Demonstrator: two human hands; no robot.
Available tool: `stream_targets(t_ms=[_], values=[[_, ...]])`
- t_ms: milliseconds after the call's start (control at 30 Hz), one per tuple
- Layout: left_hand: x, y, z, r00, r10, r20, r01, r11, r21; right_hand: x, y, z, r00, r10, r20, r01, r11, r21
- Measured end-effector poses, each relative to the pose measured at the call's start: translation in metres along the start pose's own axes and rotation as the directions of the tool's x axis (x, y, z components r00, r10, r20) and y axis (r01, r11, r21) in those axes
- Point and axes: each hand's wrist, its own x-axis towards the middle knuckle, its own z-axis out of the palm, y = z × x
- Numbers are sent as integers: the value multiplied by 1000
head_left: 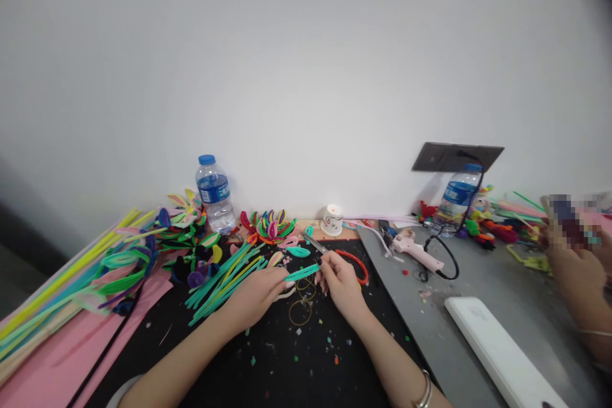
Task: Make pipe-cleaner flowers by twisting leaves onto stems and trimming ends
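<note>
Forearms: both reach forward over the black mat [287,357], which is dotted with small coloured scraps.
Left hand [261,293]: its grip is closed on one end of a teal pipe cleaner [302,272].
Right hand [340,280]: its grip pinches the other end of the same piece, held just above the mat.
Scissors [351,259]: red handles, lying just behind the right hand.
Loose stems [224,280]: green and teal, beside the left hand.
Counter [440,325]: grey part carries a pink glue gun [415,251] and a white flat box [502,354].
Bottle [215,194]: upright by the wall.
Other person: a hand [571,268] at the right edge.
</note>
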Motion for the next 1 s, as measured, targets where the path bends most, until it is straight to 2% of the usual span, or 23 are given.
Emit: stream_targets(t_ms=[133, 233, 300, 367, 467, 600, 700, 833, 900, 1000], values=[[0, 8, -4, 1000, -18, 14, 19, 996, -87, -1, -2, -3, 999, -39, -24, 36, 990, -138], [1, 10, -6, 998, -49, 28, 53, 984, -172, -2, -6, -5, 994, -113, -11, 107, 962, -251], [2, 9, -8, 997, -69, 45, 78, 968, -238, -2, -9, -6, 990, -142, 12, 140, 954, -263], [3, 8, -10, 994, -85, 69, 103, 944, -314, -2, -10, -6, 993, -108, 38, 113, 976, -183], [4, 5, -10, 985, -109, 134, 158, 885, -438, 0, -9, -4, 993, 28, 117, -35, 998, 59], [4, 3, -7, 965, -127, 231, 245, 751, -614, 0, -6, 0, 963, 147, 225, -214, 925, 313], [4, 3, -5, 951, -148, 272, 302, 634, -712, -1, -7, 3, 958, 175, 229, -254, 889, 382], [2, 3, -3, 938, -150, 313, 345, 507, -790, -1, -7, 3, 966, 175, 189, -239, 887, 395], [2, 3, -3, 935, -142, 326, 353, 476, -805, -1, -7, 3, 967, 174, 186, -235, 892, 385], [0, 2, -3, 935, -111, 336, 346, 493, -799, -1, -7, 2, 962, 179, 206, -250, 881, 402]])
